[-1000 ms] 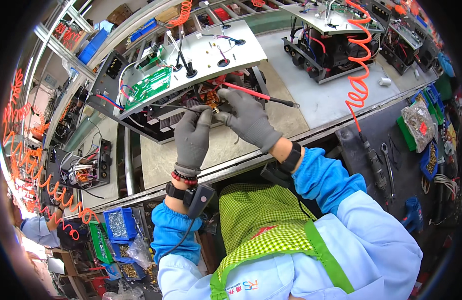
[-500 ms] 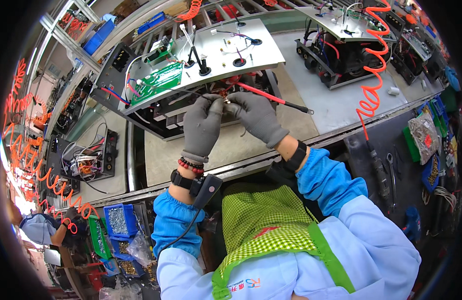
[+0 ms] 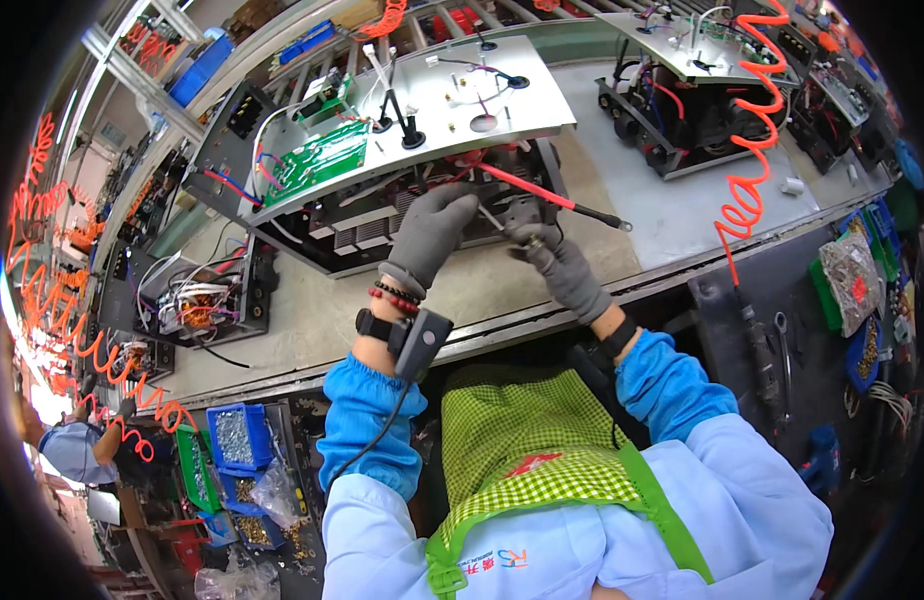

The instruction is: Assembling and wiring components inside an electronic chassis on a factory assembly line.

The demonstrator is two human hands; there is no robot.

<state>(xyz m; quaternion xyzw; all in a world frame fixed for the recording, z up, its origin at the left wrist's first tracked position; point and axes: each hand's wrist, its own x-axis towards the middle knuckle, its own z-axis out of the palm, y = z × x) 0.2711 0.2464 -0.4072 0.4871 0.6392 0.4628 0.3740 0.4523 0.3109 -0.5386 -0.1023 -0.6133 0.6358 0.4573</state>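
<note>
My left hand [image 3: 434,232], in a grey glove, is closed at the front opening of a black metal chassis [image 3: 357,262]. Whatever its fingers hold is hidden. To the right, my gloved right hand [image 3: 567,275] is closed too, its fingertips smeared by motion. A small metallic piece [image 3: 534,241] shows at those fingers, and a thin light strip lies between the hands. Above them a silver panel [image 3: 452,95] with a green circuit board [image 3: 322,160] sits tilted on the chassis. A red cable [image 3: 527,186] with a black end and metal lug sticks out past my right hand.
Another opened chassis [image 3: 672,135] stands at the right, and a wired one [image 3: 192,300] at the left. An orange coiled hose [image 3: 752,140] hangs at the right above a screwdriver-like tool [image 3: 762,350] and wrench [image 3: 784,350]. Blue bins [image 3: 240,437] of fasteners are lower left; another person works beyond.
My hands have parted: the right moved right and toward me, the left slightly right. The panel's round hole lost its dark insert. The wired chassis at left shifted right.
</note>
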